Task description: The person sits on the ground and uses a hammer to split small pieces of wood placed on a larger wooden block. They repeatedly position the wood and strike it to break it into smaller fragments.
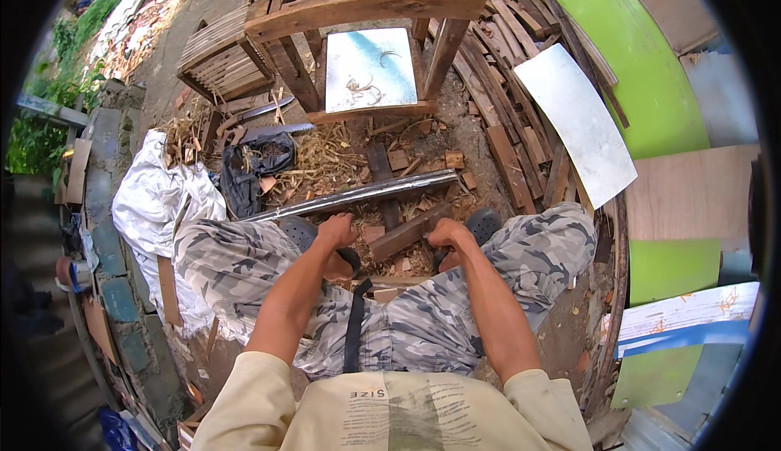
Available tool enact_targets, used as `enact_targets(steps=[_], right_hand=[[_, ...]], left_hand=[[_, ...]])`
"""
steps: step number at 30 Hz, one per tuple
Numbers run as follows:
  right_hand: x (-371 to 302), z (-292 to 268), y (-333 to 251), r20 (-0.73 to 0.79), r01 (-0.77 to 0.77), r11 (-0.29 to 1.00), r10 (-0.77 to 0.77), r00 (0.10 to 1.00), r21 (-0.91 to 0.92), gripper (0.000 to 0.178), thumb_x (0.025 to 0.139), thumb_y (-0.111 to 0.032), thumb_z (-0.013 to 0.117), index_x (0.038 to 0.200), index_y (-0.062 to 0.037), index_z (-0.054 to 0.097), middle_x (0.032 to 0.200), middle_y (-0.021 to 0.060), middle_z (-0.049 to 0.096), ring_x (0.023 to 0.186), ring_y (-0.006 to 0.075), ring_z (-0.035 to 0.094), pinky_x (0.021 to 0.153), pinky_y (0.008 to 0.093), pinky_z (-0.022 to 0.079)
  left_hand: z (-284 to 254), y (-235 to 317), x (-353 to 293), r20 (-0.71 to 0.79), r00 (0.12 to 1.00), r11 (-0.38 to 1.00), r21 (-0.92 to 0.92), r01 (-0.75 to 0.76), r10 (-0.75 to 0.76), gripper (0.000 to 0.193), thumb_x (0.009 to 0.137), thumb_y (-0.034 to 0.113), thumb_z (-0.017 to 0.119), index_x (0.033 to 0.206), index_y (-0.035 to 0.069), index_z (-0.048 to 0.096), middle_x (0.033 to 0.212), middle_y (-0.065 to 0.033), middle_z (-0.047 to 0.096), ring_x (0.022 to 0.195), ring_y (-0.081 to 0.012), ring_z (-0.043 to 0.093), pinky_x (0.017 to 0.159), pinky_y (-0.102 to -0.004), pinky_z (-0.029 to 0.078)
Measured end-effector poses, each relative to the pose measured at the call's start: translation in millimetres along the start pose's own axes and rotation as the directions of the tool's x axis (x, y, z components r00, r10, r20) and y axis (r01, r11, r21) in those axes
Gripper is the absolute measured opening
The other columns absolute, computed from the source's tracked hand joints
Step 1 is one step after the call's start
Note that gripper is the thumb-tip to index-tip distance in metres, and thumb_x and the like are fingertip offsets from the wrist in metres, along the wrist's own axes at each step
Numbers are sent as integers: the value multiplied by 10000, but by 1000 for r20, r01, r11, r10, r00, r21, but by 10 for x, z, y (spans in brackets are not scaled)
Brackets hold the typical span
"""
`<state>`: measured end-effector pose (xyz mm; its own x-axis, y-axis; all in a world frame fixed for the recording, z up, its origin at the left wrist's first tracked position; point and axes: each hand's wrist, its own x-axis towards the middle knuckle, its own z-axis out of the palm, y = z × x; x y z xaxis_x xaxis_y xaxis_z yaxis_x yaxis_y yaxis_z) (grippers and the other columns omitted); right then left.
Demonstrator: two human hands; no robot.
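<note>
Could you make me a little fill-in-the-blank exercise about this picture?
1. The right hand is at one end of a short block made of ____.
2. The trousers have a ____ pattern.
3. The crumpled black plastic lies on the picture's ____ half.

Missing words: wood; camouflage; left.

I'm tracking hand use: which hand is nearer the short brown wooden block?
Right: the right hand is at the right end of the block; the left hand is apart, left of it.
</note>
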<state>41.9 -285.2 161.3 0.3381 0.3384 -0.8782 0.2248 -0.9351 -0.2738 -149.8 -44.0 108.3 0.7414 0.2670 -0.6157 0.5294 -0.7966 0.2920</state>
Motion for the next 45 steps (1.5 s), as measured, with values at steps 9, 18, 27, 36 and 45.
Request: enact_targets(steps=[9, 18, 27, 36, 45], right_hand=[[-27, 63, 96, -50, 9, 982, -19, 999, -190, 320, 726, -186, 626, 973, -7, 719, 1024, 222, 691, 968, 376, 673, 818, 427, 543], [-113, -196, 112, -30, 48, 999, -48, 998, 5, 336, 780, -254, 719, 1038, -40, 726, 798, 128, 717, 673, 237, 673, 569, 362, 502], [493, -976, -47, 417, -360, 686, 90, 904, 632, 206, 913, -236, 647, 1061, -93, 640, 698, 23, 577, 392, 18, 298, 324, 177, 232], [984, -1366, 162, 504, -477, 490, 86, 859, 730, 259, 902, -244, 667, 1048, -55, 567, 718, 54, 580, 356, 6, 291, 299, 160, 219], [828, -1577, -40, 356, -378, 656, 174, 918, 653, 208, 931, -242, 610, 1022, -66, 547, 684, 53, 566, 370, 17, 267, 305, 176, 234]], left_hand=[[-132, 374, 445, 62, 996, 995, -77, 67, -62, 719, 851, 430, 616, 1444, 85, 399, 1491, -199, 384, 1331, -374, 425, 1065, -450, 409], [75, 184, 655, 169, 970, 984, 78, 162, -173, 733, 904, 404, 562, 1521, 140, 269, 1599, -146, 179, 1452, -306, 249, 1149, -461, 273], [264, 75, 630, 182, 977, 985, 146, 88, -114, 734, 920, 347, 522, 1548, 166, 187, 1620, -98, 124, 1471, -248, 216, 1194, -412, 138], [255, 57, 645, 257, 957, 985, 140, 103, -137, 839, 880, 468, 568, 1549, 153, 172, 1624, -125, 68, 1476, -271, 196, 1191, -426, 139], [155, 113, 699, 349, 923, 985, 119, 127, -162, 858, 879, 470, 572, 1557, 165, 145, 1627, -114, 40, 1486, -273, 158, 1200, -415, 111]])
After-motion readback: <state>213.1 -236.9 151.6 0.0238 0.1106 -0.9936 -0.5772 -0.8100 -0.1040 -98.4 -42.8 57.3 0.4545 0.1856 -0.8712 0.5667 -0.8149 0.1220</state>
